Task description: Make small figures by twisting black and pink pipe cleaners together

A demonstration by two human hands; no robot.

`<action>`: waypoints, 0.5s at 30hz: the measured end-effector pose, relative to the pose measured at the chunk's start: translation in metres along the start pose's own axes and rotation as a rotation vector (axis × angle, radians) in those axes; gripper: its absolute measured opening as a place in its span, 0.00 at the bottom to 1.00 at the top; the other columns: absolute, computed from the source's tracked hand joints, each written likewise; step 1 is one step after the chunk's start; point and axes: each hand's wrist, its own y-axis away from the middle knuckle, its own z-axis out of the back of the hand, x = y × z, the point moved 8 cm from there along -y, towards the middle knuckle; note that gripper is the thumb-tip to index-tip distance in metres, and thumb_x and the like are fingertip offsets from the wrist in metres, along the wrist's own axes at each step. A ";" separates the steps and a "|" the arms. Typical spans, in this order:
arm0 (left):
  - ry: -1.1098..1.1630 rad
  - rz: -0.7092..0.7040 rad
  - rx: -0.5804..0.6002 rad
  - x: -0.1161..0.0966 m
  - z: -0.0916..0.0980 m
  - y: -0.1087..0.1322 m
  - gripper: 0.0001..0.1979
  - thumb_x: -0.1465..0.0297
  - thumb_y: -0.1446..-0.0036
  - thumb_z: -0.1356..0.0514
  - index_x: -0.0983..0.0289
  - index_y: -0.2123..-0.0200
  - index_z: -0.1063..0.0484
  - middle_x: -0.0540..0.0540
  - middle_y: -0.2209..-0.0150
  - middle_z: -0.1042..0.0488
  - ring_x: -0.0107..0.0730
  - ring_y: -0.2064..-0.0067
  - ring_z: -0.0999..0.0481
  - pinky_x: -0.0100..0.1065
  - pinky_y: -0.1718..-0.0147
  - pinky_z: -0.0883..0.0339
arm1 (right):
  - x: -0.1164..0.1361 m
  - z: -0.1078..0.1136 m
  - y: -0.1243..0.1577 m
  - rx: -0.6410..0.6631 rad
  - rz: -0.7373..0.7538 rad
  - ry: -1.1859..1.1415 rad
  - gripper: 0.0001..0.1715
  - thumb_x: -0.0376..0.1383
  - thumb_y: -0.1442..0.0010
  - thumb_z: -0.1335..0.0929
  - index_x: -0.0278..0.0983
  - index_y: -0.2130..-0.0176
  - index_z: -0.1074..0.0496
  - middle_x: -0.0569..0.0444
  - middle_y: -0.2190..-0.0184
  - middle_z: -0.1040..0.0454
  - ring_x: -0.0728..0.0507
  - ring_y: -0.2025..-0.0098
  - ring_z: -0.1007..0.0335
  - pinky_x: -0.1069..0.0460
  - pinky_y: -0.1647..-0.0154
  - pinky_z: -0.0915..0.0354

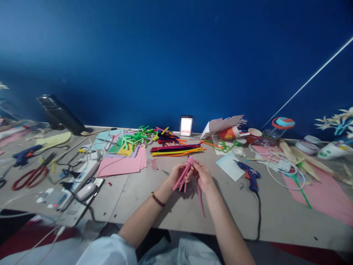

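Note:
Pink pipe cleaners hang in a loose bunch from my left hand, whose fingers are closed around them. At the top of the bunch is a small, lighter pink knot or woven piece. My right hand pinches the pink strands close to that knot, and one long strand dangles below it toward the table edge. Both hands are just above the table, close together. Behind them lies a bundle of straight purple, yellow and orange pipe cleaners.
Right of my hands lie a blue glue gun with its cord and a pale blue sheet. To the left are pink paper sheets, a power strip and red-handled scissors. A small lit screen leans against the blue wall.

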 end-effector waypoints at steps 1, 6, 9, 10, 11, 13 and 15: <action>-0.063 -0.034 -0.020 -0.003 0.002 -0.001 0.14 0.63 0.47 0.45 0.70 0.73 0.30 0.49 0.85 0.38 0.21 0.85 0.41 0.24 0.86 0.43 | -0.001 0.000 0.000 0.006 -0.006 -0.002 0.17 0.44 0.58 0.24 0.37 0.71 0.27 0.61 0.82 0.31 0.51 0.83 0.37 0.56 0.83 0.40; -0.352 -0.261 -0.139 -0.023 0.005 0.003 0.15 0.61 0.55 0.35 0.68 0.71 0.30 0.50 0.79 0.30 0.25 0.80 0.31 0.27 0.78 0.35 | 0.000 -0.002 0.001 0.008 -0.021 -0.002 0.19 0.45 0.59 0.24 0.37 0.69 0.28 0.59 0.81 0.29 0.50 0.83 0.37 0.55 0.84 0.40; -0.596 -0.457 -0.269 -0.039 0.004 0.009 0.16 0.62 0.56 0.33 0.67 0.69 0.29 0.51 0.75 0.28 0.24 0.76 0.30 0.27 0.74 0.35 | 0.002 0.007 -0.001 -0.080 0.005 0.032 0.19 0.44 0.60 0.24 0.37 0.70 0.27 0.61 0.81 0.31 0.54 0.84 0.42 0.57 0.85 0.46; -0.684 -0.519 -0.315 -0.043 0.004 0.012 0.16 0.61 0.55 0.34 0.67 0.67 0.29 0.51 0.73 0.27 0.25 0.75 0.30 0.27 0.73 0.35 | 0.003 0.010 -0.002 -0.107 0.020 0.050 0.19 0.44 0.61 0.24 0.36 0.70 0.27 0.61 0.82 0.33 0.55 0.84 0.45 0.58 0.86 0.49; -0.768 -0.572 -0.354 -0.046 0.003 0.014 0.16 0.60 0.53 0.35 0.67 0.66 0.28 0.52 0.72 0.26 0.25 0.74 0.30 0.27 0.73 0.35 | 0.003 0.012 -0.002 -0.128 0.033 0.071 0.19 0.44 0.61 0.24 0.36 0.70 0.26 0.62 0.83 0.35 0.55 0.84 0.47 0.58 0.86 0.52; -0.936 -0.651 -0.398 -0.050 0.000 0.018 0.15 0.59 0.47 0.40 0.66 0.63 0.27 0.52 0.71 0.26 0.25 0.73 0.30 0.28 0.72 0.35 | 0.003 0.016 -0.004 -0.156 0.058 0.119 0.20 0.45 0.61 0.24 0.36 0.70 0.26 0.63 0.84 0.38 0.56 0.84 0.50 0.58 0.86 0.55; -1.080 -0.708 -0.420 -0.051 -0.003 0.020 0.15 0.60 0.42 0.45 0.66 0.62 0.27 0.53 0.69 0.25 0.27 0.72 0.29 0.29 0.70 0.35 | 0.004 0.019 -0.004 -0.187 0.072 0.170 0.21 0.45 0.62 0.25 0.35 0.70 0.26 0.63 0.84 0.38 0.56 0.84 0.50 0.58 0.85 0.55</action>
